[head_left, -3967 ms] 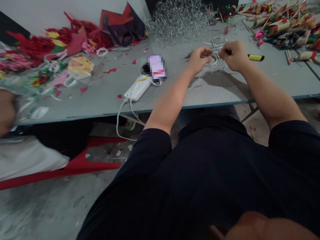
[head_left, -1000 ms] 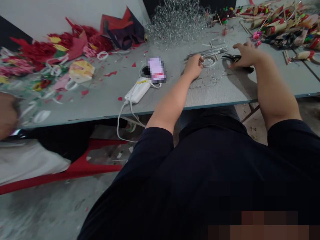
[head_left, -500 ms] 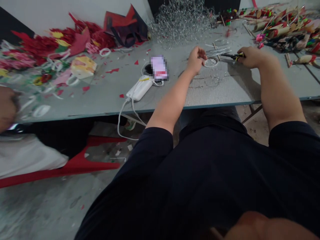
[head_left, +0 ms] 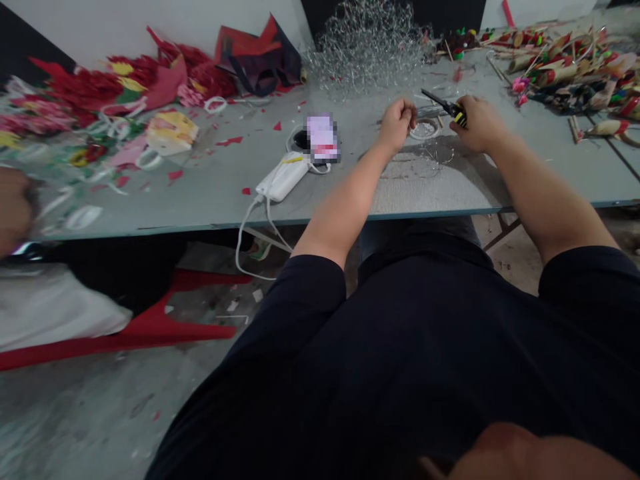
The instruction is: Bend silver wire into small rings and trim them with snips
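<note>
My right hand [head_left: 477, 125] is wrapped round the yellow-and-black handles of a pair of pliers [head_left: 442, 103]. The dark jaws point up and left, above the table. My left hand [head_left: 399, 123] is closed, fingertips together; anything in them is too small or hidden to make out. Just beyond its fingertips lie straight silvery wires [head_left: 427, 111]. A white ring-shaped dish [head_left: 424, 131] with small pale bits in it sits between my two hands. Loose thin curled wire [head_left: 440, 157] lies on the table in front of the dish.
A large tangle of silvery wire [head_left: 370, 50] stands at the back. Left of me are a phone [head_left: 323, 137], a white power bank [head_left: 283, 180] with cables, and red flowers [head_left: 85, 90]. Bamboo craft pieces [head_left: 560, 70] pile up at right. Another person's arm [head_left: 15, 210] shows at far left.
My right hand has moved left with the pliers, whose jaws have swung upward away from the wires. My left hand's fingers have closed more and it has shifted slightly.
</note>
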The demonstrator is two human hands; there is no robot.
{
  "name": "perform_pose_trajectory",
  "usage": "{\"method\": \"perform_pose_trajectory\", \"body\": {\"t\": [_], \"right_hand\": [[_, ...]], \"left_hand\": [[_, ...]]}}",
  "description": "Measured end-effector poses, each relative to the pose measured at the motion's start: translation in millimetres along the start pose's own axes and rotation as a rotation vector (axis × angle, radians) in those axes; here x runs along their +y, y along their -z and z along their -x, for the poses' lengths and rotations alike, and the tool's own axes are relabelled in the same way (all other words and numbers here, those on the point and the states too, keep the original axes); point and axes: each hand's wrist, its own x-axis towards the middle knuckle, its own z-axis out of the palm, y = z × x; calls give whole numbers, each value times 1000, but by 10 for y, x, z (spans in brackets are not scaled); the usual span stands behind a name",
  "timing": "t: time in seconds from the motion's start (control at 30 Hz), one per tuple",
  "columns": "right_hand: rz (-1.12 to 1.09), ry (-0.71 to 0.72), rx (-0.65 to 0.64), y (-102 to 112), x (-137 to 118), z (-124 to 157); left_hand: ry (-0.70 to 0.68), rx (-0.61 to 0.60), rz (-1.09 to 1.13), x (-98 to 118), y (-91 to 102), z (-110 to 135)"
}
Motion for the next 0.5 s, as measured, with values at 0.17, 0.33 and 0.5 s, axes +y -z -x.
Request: {"method": "perform_pose_trajectory", "body": {"t": [0.17, 0.33, 0.5], "right_hand": [[41, -16, 1, -1, 36, 11], [83, -13, 16, -12, -43, 27], [143, 12, 2, 15, -133, 65]], "left_hand": [[-101, -96, -1, 131, 30, 97], [-117, -46, -13, 349, 78, 242], [-170, -124, -12, 308, 102, 221]]}}
